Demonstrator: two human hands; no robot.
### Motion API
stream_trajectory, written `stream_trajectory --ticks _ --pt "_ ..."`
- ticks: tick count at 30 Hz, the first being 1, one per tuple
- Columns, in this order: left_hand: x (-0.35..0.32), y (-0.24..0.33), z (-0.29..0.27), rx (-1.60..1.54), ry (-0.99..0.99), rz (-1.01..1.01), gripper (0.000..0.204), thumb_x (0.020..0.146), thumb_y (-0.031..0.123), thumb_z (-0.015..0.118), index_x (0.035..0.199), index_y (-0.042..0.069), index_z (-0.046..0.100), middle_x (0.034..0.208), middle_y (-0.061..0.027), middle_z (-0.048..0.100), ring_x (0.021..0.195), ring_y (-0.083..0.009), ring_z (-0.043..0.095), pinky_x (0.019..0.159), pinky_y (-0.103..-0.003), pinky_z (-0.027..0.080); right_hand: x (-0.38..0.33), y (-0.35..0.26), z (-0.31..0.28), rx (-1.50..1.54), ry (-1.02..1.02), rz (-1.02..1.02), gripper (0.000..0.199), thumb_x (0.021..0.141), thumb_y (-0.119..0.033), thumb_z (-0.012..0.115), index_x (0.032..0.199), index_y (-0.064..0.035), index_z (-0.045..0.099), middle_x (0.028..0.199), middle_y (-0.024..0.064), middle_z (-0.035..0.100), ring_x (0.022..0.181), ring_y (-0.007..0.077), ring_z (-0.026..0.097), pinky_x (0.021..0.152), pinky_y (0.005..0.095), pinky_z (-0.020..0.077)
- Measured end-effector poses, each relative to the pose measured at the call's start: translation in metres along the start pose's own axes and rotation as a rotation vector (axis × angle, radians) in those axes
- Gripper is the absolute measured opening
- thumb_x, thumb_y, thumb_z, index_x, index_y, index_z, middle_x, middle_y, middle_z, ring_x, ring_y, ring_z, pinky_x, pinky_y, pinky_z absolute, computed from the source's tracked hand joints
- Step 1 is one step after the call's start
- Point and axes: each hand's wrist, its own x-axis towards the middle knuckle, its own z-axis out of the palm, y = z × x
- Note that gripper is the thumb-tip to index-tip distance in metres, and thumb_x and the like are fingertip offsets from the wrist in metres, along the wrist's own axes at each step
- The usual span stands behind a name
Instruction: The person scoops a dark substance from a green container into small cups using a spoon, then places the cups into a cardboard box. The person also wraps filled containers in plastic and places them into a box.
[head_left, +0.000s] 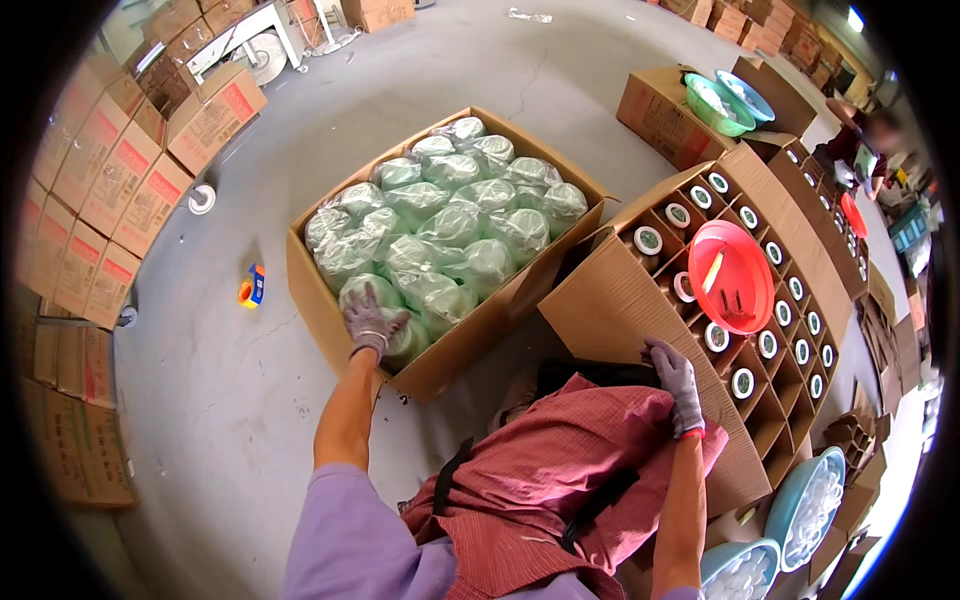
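A large open cardboard box [340,350] stands in front of me, filled with rows of pale green containers in clear plastic bags [450,225]. My left hand [370,322], in a grey glove, lies with fingers spread on a bagged container at the box's near left corner. To the right is a carton with cardboard dividers [775,440], holding jars with white-rimmed lids [742,382] in many cells. My right hand [677,383], also gloved, rests by that carton's near flap [640,345], fingers stretched out and nothing visible in them.
A red basin [745,300] with a few small tools sits on the jars. Blue tubs of white pieces [810,505] stand at lower right, more basins [720,110] on a box behind. Yellow-and-blue tape [252,287] lies on the floor. Stacked cartons [120,180] line the left; another person [865,150] is at far right.
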Motion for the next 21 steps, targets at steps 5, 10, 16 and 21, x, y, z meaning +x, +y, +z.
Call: stream_trajectory --ticks 5,10,16,21 --pt "0.023 -0.022 0.022 -0.122 -0.306 0.001 0.036 0.094 0.038 0.054 0.119 0.012 0.054 0.093 -0.0217 0.070 0.094 -0.0348 0.069 0.081 -0.049 0.051 -0.031 -0.070 0.029 -0.467 0.161 -0.293 0.027 0.091 -0.012 0.060 0.114 0.0004 0.065 0.104 0.0155 0.069 0.096 0.0280 0.067 0.087 0.0377 0.0519" --pt "-0.013 -0.034 0.027 -0.807 -0.040 0.129 0.016 0.091 0.022 0.057 0.097 0.008 0.063 0.087 -0.0158 0.069 0.079 -0.0345 0.067 0.071 -0.044 0.051 -0.034 -0.157 0.131 -0.453 -0.115 -0.686 0.054 0.078 -0.011 0.070 0.129 -0.0047 0.056 0.129 0.0182 0.057 0.112 0.0363 0.058 0.097 0.0445 0.0468" --pt "-0.022 -0.070 -0.009 -0.842 0.459 0.025 0.008 0.087 0.004 0.056 0.089 0.006 0.063 0.074 -0.0165 0.064 0.063 -0.0295 0.062 0.059 -0.038 0.048 0.002 -0.165 0.271 -0.248 -0.644 -0.539 0.096 0.076 -0.015 0.074 0.153 -0.0070 0.017 0.155 0.0232 0.022 0.138 0.0403 0.035 0.112 0.0388 0.0362" --pt "0.032 -0.060 -0.072 -0.835 0.395 0.103 0.008 0.089 0.011 0.058 0.092 0.007 0.065 0.070 -0.0167 0.061 0.063 -0.0285 0.060 0.059 -0.036 0.048 0.031 -0.140 0.277 -0.204 -0.569 -0.453 0.097 0.077 -0.016 0.072 0.154 -0.0096 0.015 0.154 0.0249 0.023 0.135 0.0435 0.037 0.110 0.0410 0.0371"
